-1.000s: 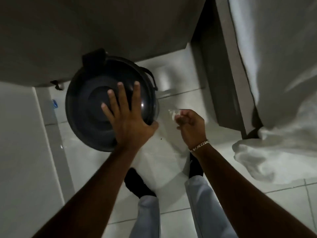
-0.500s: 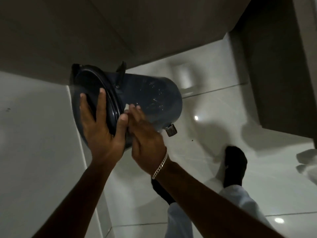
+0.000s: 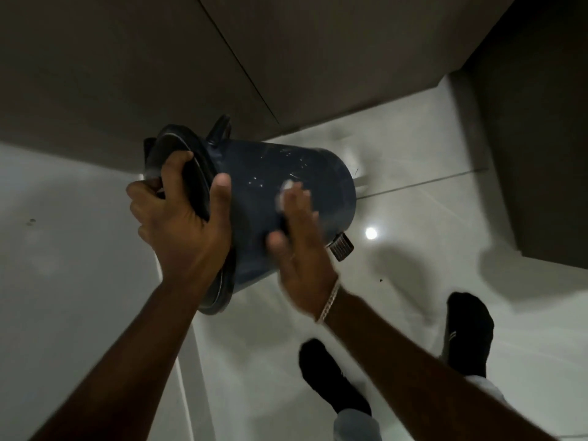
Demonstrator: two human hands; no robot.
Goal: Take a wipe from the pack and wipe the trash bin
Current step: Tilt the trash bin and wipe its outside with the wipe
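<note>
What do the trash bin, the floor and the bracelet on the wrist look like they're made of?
Trash bin: likely dark blue plastic with a semi-gloss finish, scuffed with pale specks; metal can't be ruled out.
Floor: glossy pale tile, seemingly ceramic or porcelain, since it mirrors a ceiling light and shows a grout line.
Bracelet: silvery chain links, probably metal.
</note>
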